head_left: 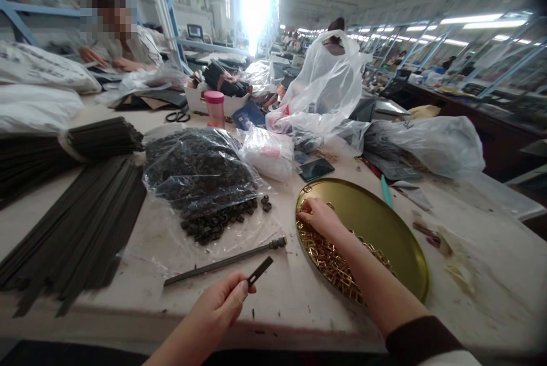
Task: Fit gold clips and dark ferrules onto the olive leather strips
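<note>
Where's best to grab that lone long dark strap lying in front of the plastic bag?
Probably pinch the long dark strap near its middle, coming from above on the side of the left hand: it lies low and slender there, while the plastic bag spreads along its far side.

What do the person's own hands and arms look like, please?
The left hand and right hand wear no gloves. The right forearm is bare up to a dark brown cuff, with a paler sleeve beyond. No sleeve shows on the left forearm.
</note>
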Available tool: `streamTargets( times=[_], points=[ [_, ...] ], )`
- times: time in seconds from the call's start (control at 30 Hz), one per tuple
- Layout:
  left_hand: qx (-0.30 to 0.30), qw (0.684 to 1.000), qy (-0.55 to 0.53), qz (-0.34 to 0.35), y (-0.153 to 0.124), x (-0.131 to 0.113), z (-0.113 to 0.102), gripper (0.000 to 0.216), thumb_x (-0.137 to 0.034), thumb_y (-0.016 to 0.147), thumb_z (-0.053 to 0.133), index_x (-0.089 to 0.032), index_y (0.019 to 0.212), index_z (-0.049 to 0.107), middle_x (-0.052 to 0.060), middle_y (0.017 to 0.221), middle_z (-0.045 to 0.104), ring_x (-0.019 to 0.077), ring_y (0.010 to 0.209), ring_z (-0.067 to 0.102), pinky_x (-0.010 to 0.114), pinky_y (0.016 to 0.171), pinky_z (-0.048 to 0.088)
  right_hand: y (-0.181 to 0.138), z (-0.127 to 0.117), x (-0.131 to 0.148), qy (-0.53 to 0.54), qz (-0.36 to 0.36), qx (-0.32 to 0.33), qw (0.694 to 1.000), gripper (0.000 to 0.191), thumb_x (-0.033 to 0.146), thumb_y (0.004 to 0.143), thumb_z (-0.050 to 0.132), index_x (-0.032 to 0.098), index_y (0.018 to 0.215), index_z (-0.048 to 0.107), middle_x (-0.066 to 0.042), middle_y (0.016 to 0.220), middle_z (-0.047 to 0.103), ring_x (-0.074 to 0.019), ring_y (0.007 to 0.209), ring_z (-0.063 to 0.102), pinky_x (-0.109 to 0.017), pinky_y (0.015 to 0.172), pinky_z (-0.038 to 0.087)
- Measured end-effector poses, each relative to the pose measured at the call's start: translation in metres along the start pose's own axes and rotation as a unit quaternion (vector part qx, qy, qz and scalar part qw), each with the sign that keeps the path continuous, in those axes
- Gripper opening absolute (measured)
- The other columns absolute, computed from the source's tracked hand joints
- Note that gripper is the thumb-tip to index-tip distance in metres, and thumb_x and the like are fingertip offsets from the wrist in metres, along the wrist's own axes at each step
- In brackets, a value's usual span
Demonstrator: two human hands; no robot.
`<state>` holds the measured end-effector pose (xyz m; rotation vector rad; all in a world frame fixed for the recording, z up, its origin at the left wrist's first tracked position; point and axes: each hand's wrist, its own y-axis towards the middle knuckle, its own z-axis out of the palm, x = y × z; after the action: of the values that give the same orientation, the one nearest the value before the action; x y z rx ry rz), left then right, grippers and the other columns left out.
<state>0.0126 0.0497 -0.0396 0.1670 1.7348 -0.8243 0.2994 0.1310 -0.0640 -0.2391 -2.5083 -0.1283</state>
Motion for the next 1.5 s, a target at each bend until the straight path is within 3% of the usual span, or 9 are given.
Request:
streamTargets(
  times=[0.23, 0.4, 0.57, 0.63, 0.77, 0.87, 1.07, 1.3, 1.5],
  points=[
    [-0.009, 0.999, 0.04, 0.001, -0.002, -0.001, 0.0, 0.04, -0.053, 0.076, 0.038, -0.016, 0.078, 0.054, -0.008, 0.047, 0.031, 0.0101, 0.044, 0.028, 0.021, 0.043, 0.021, -0.006, 0.002, 0.001, 0.06, 0.003, -0.003, 0.998, 0.012, 0.017, 0.064, 0.061, 0.019, 0.057, 0.052, 0.002, 0.059, 0.052, -0.015, 0.061, 0.046, -0.027, 0.06, 0.03],
    [-0.063, 0.995, 0.062, 0.046, -0.01, -0.016, 0.001, 0.025, -0.04, 0.077, 0.042, -0.018, 0.069, 0.05, -0.006, 0.051, 0.04, 0.0108, 0.05, 0.037, 0.022, 0.049, 0.029, -0.049, -0.004, 0.039, 0.192, -0.007, 0.038, 0.981, 0.018, 0.034, 0.075, 0.053, 0.019, 0.084, 0.056, 0.001, 0.066, 0.056, -0.0138, 0.059, 0.049, -0.026, 0.056, 0.036],
    [-0.094, 0.99, 0.044, 0.098, -0.014, -0.025, 0.002, 0.023, -0.038, 0.079, 0.044, -0.017, 0.076, 0.053, -0.004, 0.06, 0.047, 0.0115, 0.057, 0.043, 0.022, 0.054, 0.034, -0.112, 0.011, 0.093, 0.481, 0.063, 0.199, 0.852, 0.026, 0.038, 0.071, 0.062, 0.017, 0.086, 0.06, 0.003, 0.061, 0.054, -0.0099, 0.052, 0.046, -0.024, 0.05, 0.036],
    [-0.093, 0.99, 0.043, 0.101, -0.015, -0.022, 0.003, 0.023, -0.039, 0.078, 0.046, -0.016, 0.077, 0.053, -0.004, 0.06, 0.048, 0.011, 0.056, 0.043, 0.021, 0.053, 0.034, -0.129, 0.019, 0.107, 0.502, 0.075, 0.221, 0.833, 0.025, 0.036, 0.068, 0.065, 0.018, 0.085, 0.06, 0.003, 0.061, 0.055, -0.0094, 0.052, 0.046, -0.024, 0.05, 0.037],
    [-0.086, 0.992, 0.059, 0.076, -0.019, -0.01, 0.002, 0.019, -0.034, 0.076, 0.048, -0.016, 0.072, 0.052, -0.006, 0.057, 0.046, 0.0096, 0.054, 0.042, 0.02, 0.052, 0.033, -0.15, 0.026, 0.119, 0.5, 0.059, 0.26, 0.824, 0.02, 0.027, 0.073, 0.059, 0.018, 0.09, 0.058, 0.003, 0.066, 0.054, -0.0093, 0.056, 0.046, -0.024, 0.055, 0.038],
    [-0.089, 0.993, 0.046, 0.057, -0.022, -0.003, 0.001, 0.017, -0.032, 0.075, 0.047, -0.016, 0.072, 0.052, -0.006, 0.057, 0.044, 0.0086, 0.052, 0.04, 0.019, 0.049, 0.031, -0.158, 0.026, 0.121, 0.514, 0.037, 0.295, 0.805, 0.035, 0.018, 0.071, 0.056, 0.02, 0.106, 0.052, 0.002, 0.075, 0.054, -0.0103, 0.065, 0.048, -0.025, 0.06, 0.038],
    [-0.051, 0.999, -0.004, -0.001, -0.023, -0.003, 0.0, 0.021, -0.036, 0.075, 0.045, -0.016, 0.079, 0.051, -0.009, 0.053, 0.034, 0.0061, 0.042, 0.026, 0.018, 0.038, 0.02, -0.163, 0.031, 0.117, 0.508, 0.031, 0.28, 0.814, 0.041, 0.015, 0.068, 0.05, 0.02, 0.109, 0.047, 0.003, 0.073, 0.052, -0.0108, 0.066, 0.047, -0.027, 0.064, 0.037],
    [-0.091, 0.99, 0.083, 0.069, -0.023, -0.007, 0.0, 0.016, -0.03, 0.074, 0.045, -0.016, 0.071, 0.053, -0.004, 0.062, 0.048, 0.0111, 0.061, 0.044, 0.021, 0.057, 0.034, -0.162, 0.034, 0.116, 0.523, 0.084, 0.251, 0.81, 0.035, 0.022, 0.067, 0.059, 0.02, 0.101, 0.051, 0.003, 0.073, 0.052, -0.0107, 0.066, 0.048, -0.027, 0.063, 0.037],
    [-0.081, 0.985, 0.134, 0.07, -0.022, -0.007, 0.001, 0.017, -0.029, 0.076, 0.044, -0.016, 0.07, 0.053, -0.004, 0.063, 0.047, 0.0119, 0.062, 0.044, 0.022, 0.056, 0.033, -0.162, 0.039, 0.113, 0.531, 0.115, 0.244, 0.803, 0.035, 0.029, 0.067, 0.064, 0.02, 0.099, 0.054, 0.004, 0.07, 0.051, -0.0098, 0.062, 0.045, -0.025, 0.058, 0.034]
  ],
)
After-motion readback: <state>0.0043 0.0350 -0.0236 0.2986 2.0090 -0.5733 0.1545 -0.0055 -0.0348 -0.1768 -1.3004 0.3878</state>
